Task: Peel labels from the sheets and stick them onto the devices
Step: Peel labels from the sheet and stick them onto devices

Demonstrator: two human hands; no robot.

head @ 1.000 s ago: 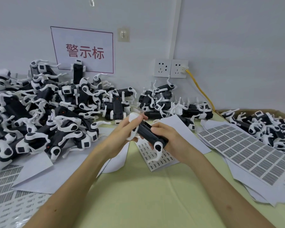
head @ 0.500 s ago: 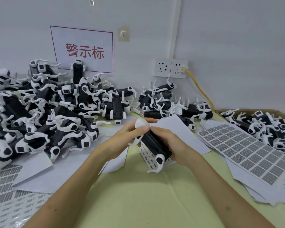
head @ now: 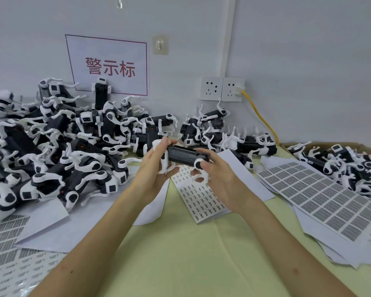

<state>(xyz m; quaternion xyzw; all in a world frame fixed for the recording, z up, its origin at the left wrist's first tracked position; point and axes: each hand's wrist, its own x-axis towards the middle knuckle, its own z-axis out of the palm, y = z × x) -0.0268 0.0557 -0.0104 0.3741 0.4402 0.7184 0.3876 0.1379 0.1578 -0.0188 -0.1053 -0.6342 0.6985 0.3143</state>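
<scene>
While I hold it level above the counter (head: 191, 254), device (head: 185, 156): black body, white ends, crosswise between my hands.
Left hand (head: 153, 174): fingers curled round the device's white left end, thumb on top.
Right hand (head: 223, 181): fingers clamped on the right end, thumb beside its round white cap.
Small label sheet (head: 201, 200): flat on the counter, beneath the device.
Large label sheet (head: 321, 189): to my right, on loose papers.
Device pile (head: 62, 151): heaped at my left.

Two hands (head: 152, 170) (head: 223, 181), one held device (head: 186, 156); two wall sockets (head: 211, 88) (head: 231, 90), one sign (head: 107, 65), one yellow cable (head: 259, 116)
</scene>
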